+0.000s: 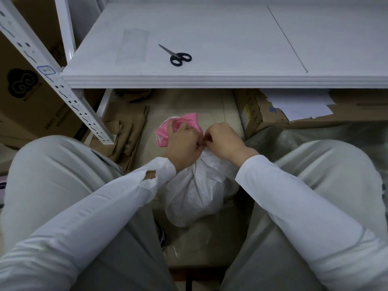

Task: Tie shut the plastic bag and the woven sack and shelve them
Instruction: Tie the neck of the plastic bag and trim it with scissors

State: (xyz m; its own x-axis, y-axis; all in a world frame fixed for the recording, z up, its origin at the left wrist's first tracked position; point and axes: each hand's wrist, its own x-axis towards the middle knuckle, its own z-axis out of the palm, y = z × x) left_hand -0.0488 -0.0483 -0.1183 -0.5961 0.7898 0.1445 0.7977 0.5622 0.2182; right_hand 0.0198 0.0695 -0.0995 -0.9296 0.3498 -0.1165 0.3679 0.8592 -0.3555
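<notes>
Between the knees, on the floor, a white woven sack [197, 192] is seen standing upright in the head view. Its body is rounded and full, and its cloth is gathered into tight pleats at a narrow neck at the far end. Out of that neck a pink plastic bag [190, 120] is pushed, crumpled and glossy, spreading to the left and far side. What lies inside the bag and the sack cannot be told.

The left hand [182, 143] is laid over the neck, and its fingers are curled into the pink plastic and clamped on it. The right hand [224, 141] is set just beside it, touching it, with thumb and fingers pinched together on the gathered neck of the sack.

Farther off, a white shelf [210, 80] is spread across the view, and black-handled scissors [178, 56] are laid on it, blades closed and pointing far-left. Under the shelf at the right a cardboard box [258, 116] is seen, with loose white papers [302, 106] lying on top. At the left, flattened cardboard [126, 133] is strewn on the floor.
</notes>
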